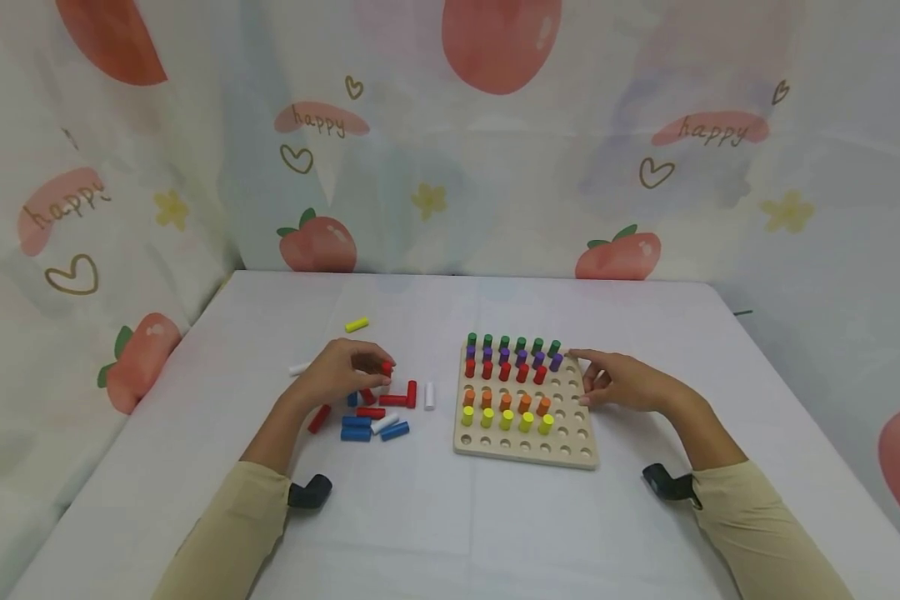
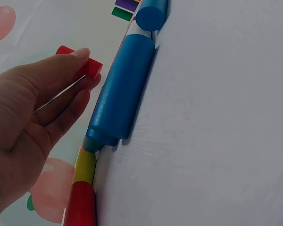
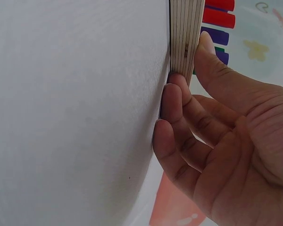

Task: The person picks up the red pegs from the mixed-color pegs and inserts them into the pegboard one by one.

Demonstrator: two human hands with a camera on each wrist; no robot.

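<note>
My left hand (image 1: pixel 341 371) pinches a short red peg (image 2: pixel 93 68) between thumb and fingers, raised over the loose pegs. On the right stands a wooden pegboard (image 1: pixel 525 454) with rows of upright green, purple, red, orange and yellow pegs. Round holes show along its front and right side. At the board's right edge, my right hand (image 1: pixel 626 382) grips it, the thumb on the upper face and the bent fingers (image 3: pixel 172 103) low against the side, close to the table. In the head view the red peg (image 1: pixel 386 367) is partly hidden by the fingers.
Loose red pegs (image 1: pixel 371 412), blue pegs (image 1: pixel 356 435) and white pegs (image 1: pixel 429 396) lie on the white-covered table (image 1: pixel 420 517) under and beside the left hand. A yellow peg (image 1: pixel 357 324) lies farther back. Printed cloth (image 1: pixel 420 167) hangs behind and along the sides.
</note>
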